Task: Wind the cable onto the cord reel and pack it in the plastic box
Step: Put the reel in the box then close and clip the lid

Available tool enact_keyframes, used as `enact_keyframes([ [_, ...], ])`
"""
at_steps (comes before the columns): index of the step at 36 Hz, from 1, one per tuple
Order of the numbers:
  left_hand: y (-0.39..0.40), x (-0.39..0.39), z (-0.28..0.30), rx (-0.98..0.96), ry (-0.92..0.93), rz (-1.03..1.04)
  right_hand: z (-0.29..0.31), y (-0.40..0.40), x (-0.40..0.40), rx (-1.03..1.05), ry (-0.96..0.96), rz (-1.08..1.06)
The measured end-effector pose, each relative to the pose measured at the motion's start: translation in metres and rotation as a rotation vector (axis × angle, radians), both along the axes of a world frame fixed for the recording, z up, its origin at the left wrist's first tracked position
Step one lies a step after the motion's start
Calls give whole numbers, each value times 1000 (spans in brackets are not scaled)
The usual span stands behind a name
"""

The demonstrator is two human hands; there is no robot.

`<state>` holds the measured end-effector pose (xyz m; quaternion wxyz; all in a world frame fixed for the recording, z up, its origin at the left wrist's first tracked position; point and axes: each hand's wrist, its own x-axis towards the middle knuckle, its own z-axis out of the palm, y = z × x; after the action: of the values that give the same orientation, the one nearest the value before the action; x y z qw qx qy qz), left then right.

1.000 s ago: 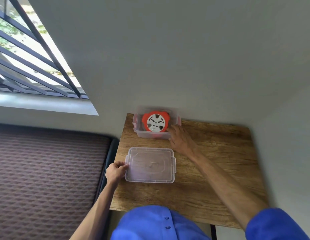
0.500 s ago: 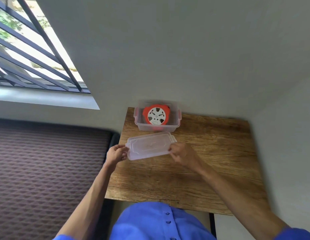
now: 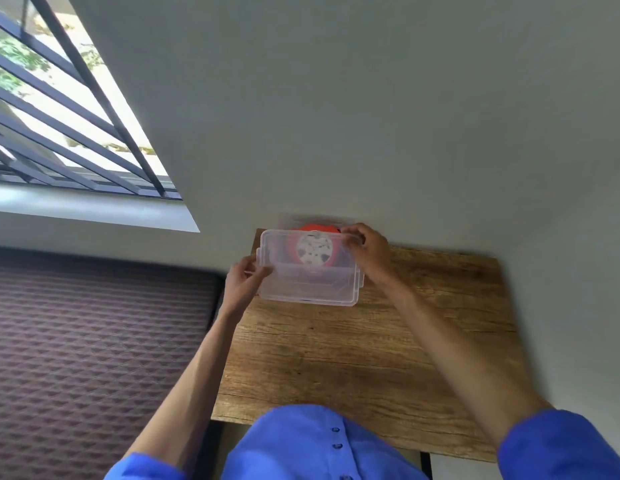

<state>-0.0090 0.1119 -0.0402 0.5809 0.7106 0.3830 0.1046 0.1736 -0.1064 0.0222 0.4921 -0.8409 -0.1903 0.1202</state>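
Note:
The clear plastic lid (image 3: 308, 289) hovers over the clear plastic box (image 3: 294, 218) at the far edge of the wooden table, covering most of it. Through the lid I see the orange cord reel (image 3: 313, 251) with its white hub lying inside the box. My left hand (image 3: 244, 282) grips the lid's left edge. My right hand (image 3: 365, 252) grips its far right corner. The lid is tilted, its near edge reaching past the box towards me. No loose cable shows.
The wooden table (image 3: 370, 358) stands against a grey wall. A dark patterned mattress (image 3: 93, 358) lies to the left of the table. A barred window (image 3: 59, 116) is up on the left.
The lid went from lying flat on the table to being lifted by both hands and carried forward over the box. My right hand left the box and took the lid's right side.

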Motion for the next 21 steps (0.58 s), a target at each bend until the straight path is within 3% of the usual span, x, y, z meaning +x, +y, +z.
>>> enact_keyframes([
  [8,11,40,3,12,69,110,-9,29,41,-55,181,-188],
  [19,26,79,2,27,178,149,-37,36,57,-291,61,-245],
  [21,27,84,2,31,189,146,-39,34,61,-314,166,-286],
])
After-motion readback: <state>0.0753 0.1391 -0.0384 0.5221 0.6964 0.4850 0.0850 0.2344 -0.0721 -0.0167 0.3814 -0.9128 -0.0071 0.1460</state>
